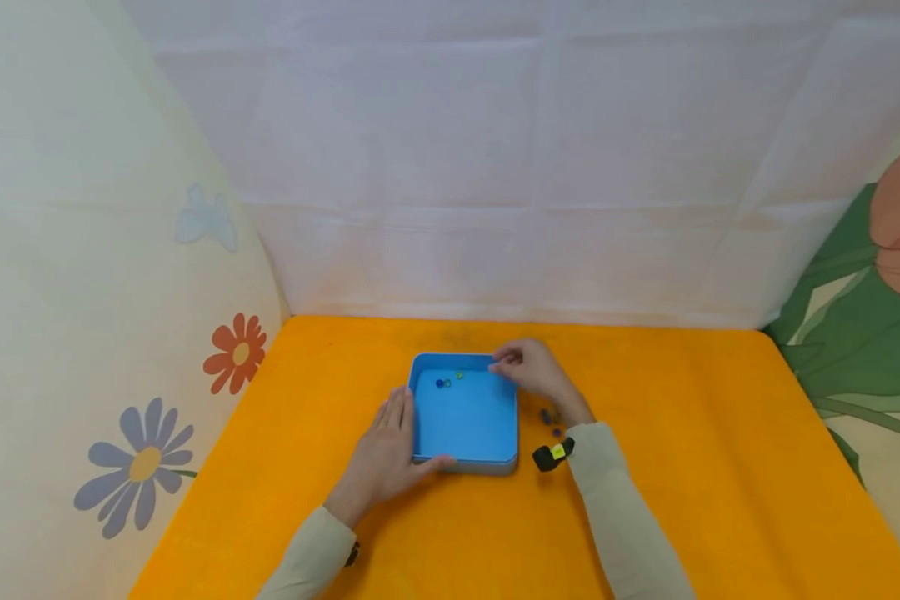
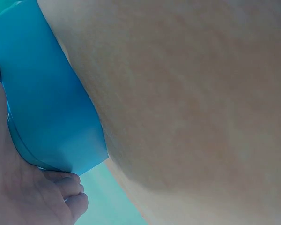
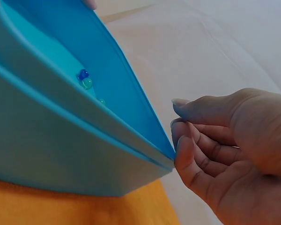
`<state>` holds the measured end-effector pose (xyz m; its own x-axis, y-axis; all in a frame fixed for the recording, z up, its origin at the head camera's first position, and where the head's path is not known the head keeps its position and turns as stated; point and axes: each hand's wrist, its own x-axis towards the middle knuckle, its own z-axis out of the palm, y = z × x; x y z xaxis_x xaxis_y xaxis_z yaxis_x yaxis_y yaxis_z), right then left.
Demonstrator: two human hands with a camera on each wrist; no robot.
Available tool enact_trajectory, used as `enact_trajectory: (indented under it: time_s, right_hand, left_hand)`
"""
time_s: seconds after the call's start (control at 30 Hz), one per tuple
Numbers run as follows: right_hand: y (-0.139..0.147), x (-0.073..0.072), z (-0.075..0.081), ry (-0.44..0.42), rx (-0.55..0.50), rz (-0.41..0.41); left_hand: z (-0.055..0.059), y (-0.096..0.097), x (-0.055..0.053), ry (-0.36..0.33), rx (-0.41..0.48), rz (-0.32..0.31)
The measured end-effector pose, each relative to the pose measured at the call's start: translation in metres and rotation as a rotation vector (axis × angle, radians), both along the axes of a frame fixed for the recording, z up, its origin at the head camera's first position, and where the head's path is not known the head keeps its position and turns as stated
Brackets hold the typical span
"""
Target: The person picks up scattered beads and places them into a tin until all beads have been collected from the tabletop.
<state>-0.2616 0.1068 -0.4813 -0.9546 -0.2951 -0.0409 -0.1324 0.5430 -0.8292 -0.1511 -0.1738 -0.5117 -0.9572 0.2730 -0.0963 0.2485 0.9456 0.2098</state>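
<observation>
A square blue box stands on the orange tabletop. Against its left side lies my left hand, fingers straight along the wall and thumb along the front. The left wrist view shows mostly blurred skin beside the box's blue wall. At the back right corner is my right hand, fingers bent, thumb tip near the index tip. In the right wrist view this hand shows nothing between the tips, and a finger is at the box's corner. Inside lie a dark blue marble and two greenish ones.
Several small dark marbles lie on the orange tabletop right of the box, close to my right wrist. Behind the table hangs a pale cloth. A flower-printed cloth stands at the left, another at the right.
</observation>
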Motion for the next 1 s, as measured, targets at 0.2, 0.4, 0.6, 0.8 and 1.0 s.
enact_trajectory:
  time_s: [0.2, 0.4, 0.6, 0.8, 1.0]
  right_hand:
    - [0.013, 0.004, -0.004, 0.002, -0.016, -0.036]
    - [0.030, 0.013, -0.009, 0.005, -0.024, -0.045]
    - [0.047, 0.023, -0.010, 0.013, 0.004, -0.052]
    - [0.059, 0.032, -0.011, -0.009, 0.031, -0.057]
    - [0.065, 0.047, -0.011, -0.021, 0.044, -0.031]
  left_hand:
    - [0.001, -0.002, 0.001, -0.001, 0.006, -0.003]
    - [0.001, -0.003, 0.001, 0.021, 0.015, -0.008]
    - [0.001, -0.003, -0.001, 0.030, 0.015, -0.005]
    - [0.001, -0.004, -0.001, 0.016, 0.012, -0.006]
    - [0.001, -0.005, -0.002, 0.008, 0.011, -0.005]
